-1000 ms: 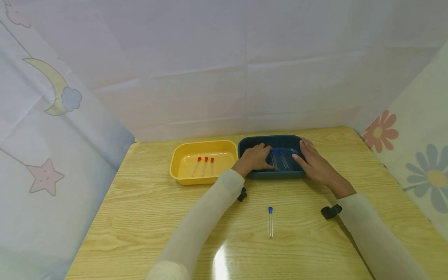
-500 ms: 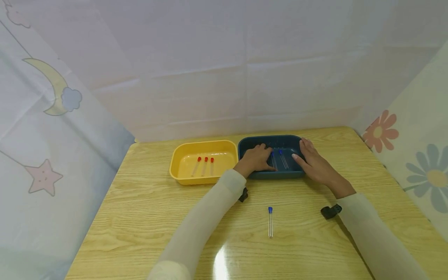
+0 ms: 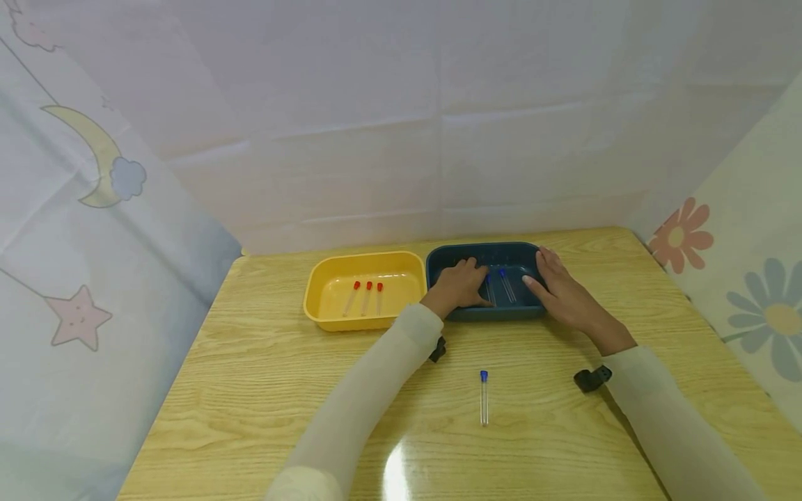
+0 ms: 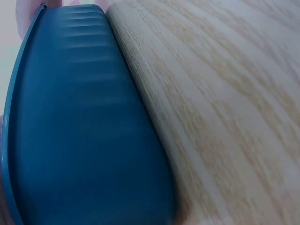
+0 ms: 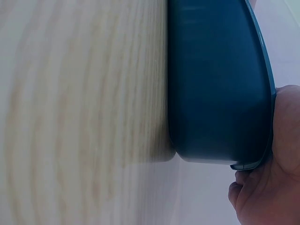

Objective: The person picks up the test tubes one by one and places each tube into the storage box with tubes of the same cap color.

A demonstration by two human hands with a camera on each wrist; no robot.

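In the head view, my left hand reaches over the left part of a dark blue tray, thumb and forefinger spread apart. Right at those fingertips lies a blue-capped test tube. Its other fingers' far side is hidden. A second blue-capped test tube lies beside the first. My right hand holds the tray's right end, thumb over the inside and fingers along the outer side. The right wrist view shows this hand wrapped at the tray's corner. The left wrist view shows only the tray's outer wall plainly.
A yellow tray stands against the blue one's left side, holding three red-capped test tubes. Another blue-capped test tube lies on the wooden table in front, between my forearms. A pale curtain hangs behind.
My left hand has shifted very slightly to the right within the blue tray. The right hand, both trays and the tube on the table have stayed in place.
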